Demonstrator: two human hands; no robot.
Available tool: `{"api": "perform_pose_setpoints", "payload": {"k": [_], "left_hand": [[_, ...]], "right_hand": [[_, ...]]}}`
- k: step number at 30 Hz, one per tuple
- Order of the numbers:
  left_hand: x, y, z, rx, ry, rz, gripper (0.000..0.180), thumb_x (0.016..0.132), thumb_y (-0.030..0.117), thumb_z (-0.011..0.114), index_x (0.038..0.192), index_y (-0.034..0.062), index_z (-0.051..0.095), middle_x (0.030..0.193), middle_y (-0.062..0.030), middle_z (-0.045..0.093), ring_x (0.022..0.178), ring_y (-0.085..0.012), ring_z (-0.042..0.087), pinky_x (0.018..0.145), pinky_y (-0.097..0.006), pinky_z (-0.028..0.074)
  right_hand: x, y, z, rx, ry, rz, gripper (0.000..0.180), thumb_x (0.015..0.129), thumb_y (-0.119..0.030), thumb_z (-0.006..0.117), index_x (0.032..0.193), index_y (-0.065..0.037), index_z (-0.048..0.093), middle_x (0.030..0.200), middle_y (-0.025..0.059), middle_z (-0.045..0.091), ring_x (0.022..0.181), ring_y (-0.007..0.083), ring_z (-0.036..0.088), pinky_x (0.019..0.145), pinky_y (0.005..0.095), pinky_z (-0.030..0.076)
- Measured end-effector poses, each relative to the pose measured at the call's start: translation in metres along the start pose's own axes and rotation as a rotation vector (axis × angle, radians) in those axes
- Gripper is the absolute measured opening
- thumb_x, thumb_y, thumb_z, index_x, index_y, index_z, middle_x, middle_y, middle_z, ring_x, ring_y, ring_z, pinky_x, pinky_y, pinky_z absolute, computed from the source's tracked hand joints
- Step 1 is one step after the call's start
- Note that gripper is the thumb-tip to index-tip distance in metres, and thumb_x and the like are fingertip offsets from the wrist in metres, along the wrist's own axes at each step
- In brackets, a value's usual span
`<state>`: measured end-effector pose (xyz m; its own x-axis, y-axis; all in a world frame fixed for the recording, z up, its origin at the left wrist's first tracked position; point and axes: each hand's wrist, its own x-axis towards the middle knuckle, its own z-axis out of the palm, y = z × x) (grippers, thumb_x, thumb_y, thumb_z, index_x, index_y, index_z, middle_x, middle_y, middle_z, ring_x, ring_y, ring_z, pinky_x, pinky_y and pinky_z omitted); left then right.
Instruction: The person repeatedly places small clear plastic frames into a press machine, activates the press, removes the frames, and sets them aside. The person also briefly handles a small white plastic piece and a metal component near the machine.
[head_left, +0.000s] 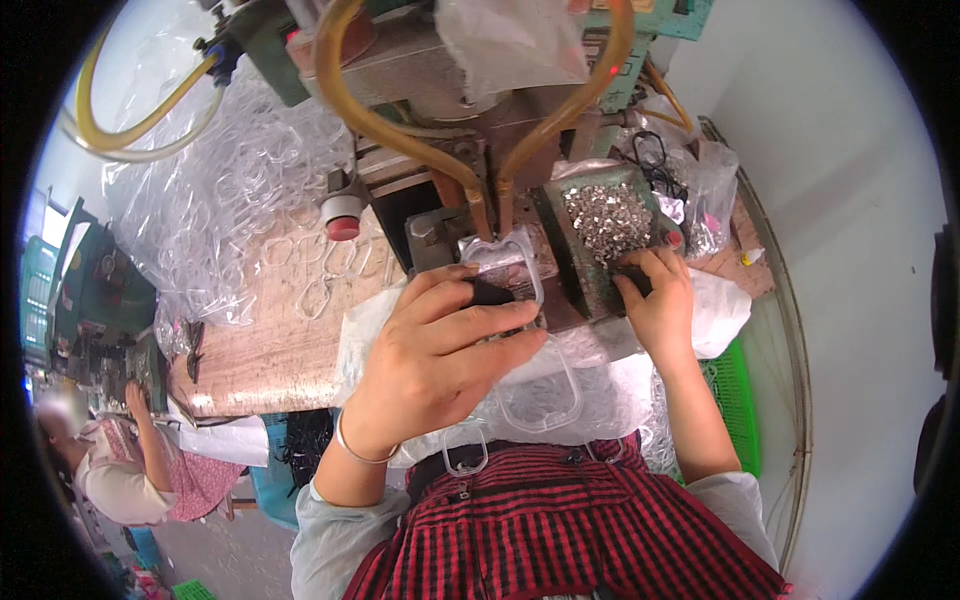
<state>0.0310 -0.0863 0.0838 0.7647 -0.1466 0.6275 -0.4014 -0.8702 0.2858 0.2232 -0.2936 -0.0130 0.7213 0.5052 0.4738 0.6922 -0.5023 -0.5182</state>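
My left hand [430, 350] is closed on a clear plastic loop-shaped frame [534, 258], holding it against the metal work block of a bench machine. A dark patch, perhaps a finger cover, shows at its fingertips. Below that hand another clear plastic loop [576, 400] hangs over the table's near edge; whether the two are joined is hidden. At the right, my right hand [662, 300] reaches into the near end of a green tray [592, 288] heaped with small shiny metal pieces [608, 220]. Its thumb and fingers are drawn together, and anything between them is too small to make out.
The green machine [400, 75] stands ahead, with yellow hoses [345, 90] curving down to the work block. A red push button [343, 228] is left of it. Clear plastic loops pile up at the left [240, 150]. A green basket [735, 400] sits low right. A co-worker [130, 470] sits far left.
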Motion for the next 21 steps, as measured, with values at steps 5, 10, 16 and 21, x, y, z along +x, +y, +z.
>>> {"api": "perform_pose_setpoints", "payload": {"k": [5, 10, 16, 21], "left_hand": [[-0.026, 0.012, 0.018, 0.077, 0.167, 0.003, 0.039, 0.067, 0.006, 0.071, 0.106, 0.0116, 0.076, 0.123, -0.0061, 0.069, 0.088, -0.0235, 0.056, 0.105, -0.048, 0.049], [-0.079, 0.018, -0.031, 0.533, 0.600, -0.251, 0.025, 0.082, -0.004, 0.069, 0.106, 0.0040, 0.072, 0.106, -0.0126, 0.072, 0.092, -0.0261, 0.065, 0.093, -0.045, 0.052], [-0.080, -0.088, -0.086, 0.185, 0.465, -0.780, 0.017, 0.090, 0.000, 0.067, 0.106, 0.0030, 0.073, 0.097, -0.0102, 0.069, 0.086, -0.0164, 0.065, 0.077, -0.027, 0.051], [-0.192, -0.193, 0.001, 0.542, 0.100, -1.211, 0.029, 0.077, 0.013, 0.067, 0.105, 0.0178, 0.073, 0.096, -0.0214, 0.060, 0.089, -0.0387, 0.063, 0.082, -0.045, 0.051]], "right_hand": [[0.001, 0.004, 0.009, -0.191, -0.024, -0.039, 0.017, 0.075, -0.003, 0.073, 0.092, -0.003, 0.068, 0.092, 0.0165, 0.064, 0.093, 0.0375, 0.061, 0.084, 0.0466, 0.049], [-0.005, 0.019, 0.011, 0.286, 0.104, 0.143, 0.009, 0.093, 0.000, 0.064, 0.102, 0.001, 0.064, 0.091, 0.0071, 0.068, 0.087, 0.0141, 0.062, 0.081, 0.0277, 0.049], [0.014, -0.012, 0.008, 0.633, 0.045, 0.299, 0.011, 0.091, -0.003, 0.070, 0.100, 0.002, 0.071, 0.095, 0.0034, 0.070, 0.088, 0.0095, 0.061, 0.084, 0.0229, 0.047], [0.013, 0.000, 0.029, 0.308, 0.148, 0.183, 0.009, 0.086, 0.001, 0.071, 0.095, 0.001, 0.072, 0.089, 0.0107, 0.073, 0.082, 0.0165, 0.067, 0.078, 0.0296, 0.051]]}}
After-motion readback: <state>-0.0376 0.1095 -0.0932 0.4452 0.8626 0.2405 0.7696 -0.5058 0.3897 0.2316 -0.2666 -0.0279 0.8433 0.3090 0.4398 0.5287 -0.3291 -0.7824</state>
